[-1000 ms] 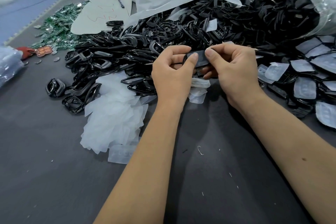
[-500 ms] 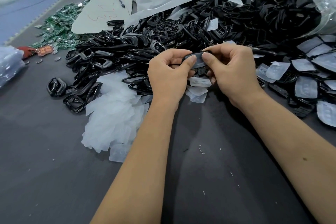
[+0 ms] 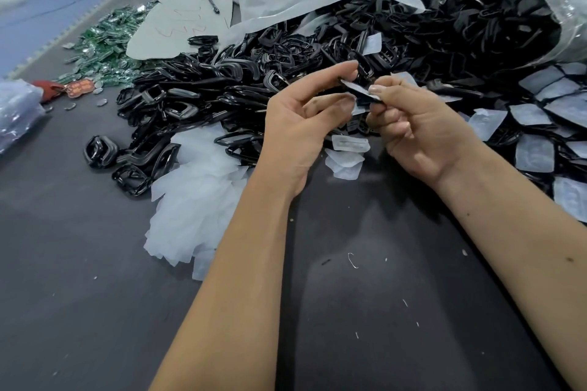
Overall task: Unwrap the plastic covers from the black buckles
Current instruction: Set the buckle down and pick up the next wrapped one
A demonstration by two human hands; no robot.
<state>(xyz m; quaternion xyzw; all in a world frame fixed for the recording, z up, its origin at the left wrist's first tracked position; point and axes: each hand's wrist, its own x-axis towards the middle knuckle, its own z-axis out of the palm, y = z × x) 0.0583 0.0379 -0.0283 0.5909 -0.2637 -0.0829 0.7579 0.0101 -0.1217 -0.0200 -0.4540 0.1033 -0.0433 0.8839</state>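
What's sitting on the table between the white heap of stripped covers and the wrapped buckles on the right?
In the head view, between the heap of stripped covers and the wrapped buckles lie a few loose covers on dark table, with both forearms crossing above.

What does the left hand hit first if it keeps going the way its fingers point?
Probably the small black buckle in clear plastic wrap held by the right hand; the left hand points right at it. Whether they already touch is unclear.

A heap of black plastic buckles [image 3: 254, 79] is spread across the dark grey table [image 3: 95, 311]. Before it, a pile of clear plastic covers [image 3: 197, 200] is laid; wrapped buckles [image 3: 536, 124] are gathered at the right, green packets [image 3: 104, 41] at the far left
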